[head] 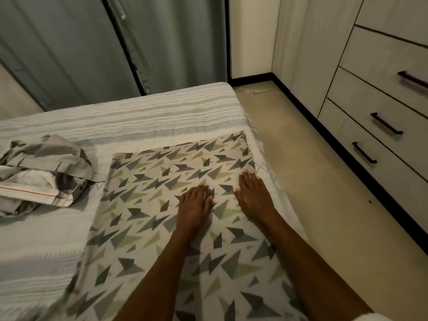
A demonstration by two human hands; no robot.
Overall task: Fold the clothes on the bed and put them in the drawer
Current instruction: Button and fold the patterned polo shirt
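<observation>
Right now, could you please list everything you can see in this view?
Patterned cloth: one, white with grey-green triangles, spread flat on the bed's right side.
Crumpled clothes: one pile, grey and white, on the bed's left.
Bed cover: one, white with grey stripes.
Curtains: grey-green, behind the bed.
Drawers: pale, dark handles, all closed, at right.
Wire hanger: one, on the floor.
Left hand, right hand: fingers flat on the patterned cloth.

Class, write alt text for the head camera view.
Both hands, left and right, press flat on a triangle-print cloth spread on the bed. Crumpled grey clothes lie to its left; closed drawers stand right.
</observation>
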